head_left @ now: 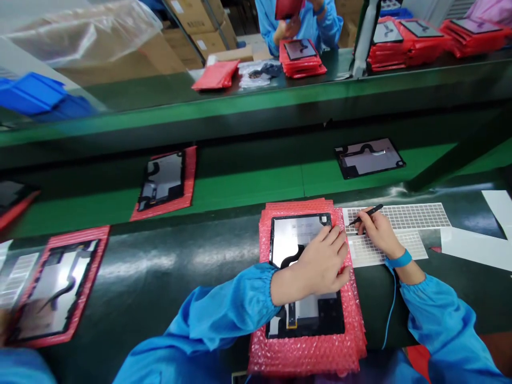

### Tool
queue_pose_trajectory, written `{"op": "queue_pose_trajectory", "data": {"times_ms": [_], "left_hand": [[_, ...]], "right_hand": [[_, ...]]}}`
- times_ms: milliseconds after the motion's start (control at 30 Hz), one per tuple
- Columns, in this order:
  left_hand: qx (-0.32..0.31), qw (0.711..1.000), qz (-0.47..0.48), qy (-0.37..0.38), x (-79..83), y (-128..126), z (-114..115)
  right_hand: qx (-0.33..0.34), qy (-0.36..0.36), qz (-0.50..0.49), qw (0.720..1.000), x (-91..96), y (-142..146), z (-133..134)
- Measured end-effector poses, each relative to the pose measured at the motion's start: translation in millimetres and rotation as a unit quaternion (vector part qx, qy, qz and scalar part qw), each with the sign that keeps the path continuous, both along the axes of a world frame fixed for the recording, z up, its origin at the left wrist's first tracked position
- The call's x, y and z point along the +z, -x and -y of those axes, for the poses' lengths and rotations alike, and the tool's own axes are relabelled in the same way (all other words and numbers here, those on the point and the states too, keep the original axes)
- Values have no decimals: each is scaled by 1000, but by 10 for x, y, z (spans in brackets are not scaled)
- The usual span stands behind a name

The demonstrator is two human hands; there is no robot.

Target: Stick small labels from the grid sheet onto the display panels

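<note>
A tablet display panel (330, 314), its back side up with a black flex cable, lies on a stack of red bubble-wrap bags (304, 357) in front of me. My left hand (322, 260) rests across the panel's right half, palm down, fingers stretched toward its upper right edge; it covers part of the panel. To the right, my right hand (376, 230) pinches slim black tweezers (371, 211), their tip low over a white sheet of small gridded stickers (416, 216). A second gridded sheet (408, 246) lies just below, partly under that hand. A blue wrist strap (400, 260) circles my right wrist.
Beyond the bench edge, a green conveyor (256, 181) carries panels, one on a red bag (166, 181), one bare (370, 157). Another panel (60, 288) lies left beside a co-worker's sleeve (24, 365). White papers (476, 246) lie right. Across, a person (300, 24) handles a red bag.
</note>
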State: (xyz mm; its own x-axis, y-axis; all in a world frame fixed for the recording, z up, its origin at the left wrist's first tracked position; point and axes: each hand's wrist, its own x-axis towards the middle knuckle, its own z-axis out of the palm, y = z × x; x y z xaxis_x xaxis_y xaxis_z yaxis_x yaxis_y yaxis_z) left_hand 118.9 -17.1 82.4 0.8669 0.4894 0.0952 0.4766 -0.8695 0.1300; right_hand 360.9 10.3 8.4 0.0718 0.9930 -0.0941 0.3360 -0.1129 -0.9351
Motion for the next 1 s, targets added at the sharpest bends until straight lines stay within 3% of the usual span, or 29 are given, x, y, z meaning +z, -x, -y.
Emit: {"op": "queue_pose_trajectory", "data": {"times_ms": [167, 367, 500, 667, 800, 1000], "left_hand": [[-26, 999, 39, 11, 174, 51, 60], [-79, 980, 145, 107, 457, 358, 490], [-22, 985, 134, 109, 406, 451, 665], [14, 985, 143, 97, 368, 491, 709], [37, 982, 155, 97, 377, 514, 717], [72, 986, 115, 99, 254, 504, 682]], "right_hand": [[-21, 7, -72, 997, 69, 15, 2], [-34, -21, -53, 998, 111, -18, 33], [-4, -26, 9, 1000, 57, -22, 18], [4, -32, 53, 998, 56, -1, -3], [-3, -30, 47, 998, 73, 7, 2], [0, -26, 28, 999, 66, 2, 2]]}}
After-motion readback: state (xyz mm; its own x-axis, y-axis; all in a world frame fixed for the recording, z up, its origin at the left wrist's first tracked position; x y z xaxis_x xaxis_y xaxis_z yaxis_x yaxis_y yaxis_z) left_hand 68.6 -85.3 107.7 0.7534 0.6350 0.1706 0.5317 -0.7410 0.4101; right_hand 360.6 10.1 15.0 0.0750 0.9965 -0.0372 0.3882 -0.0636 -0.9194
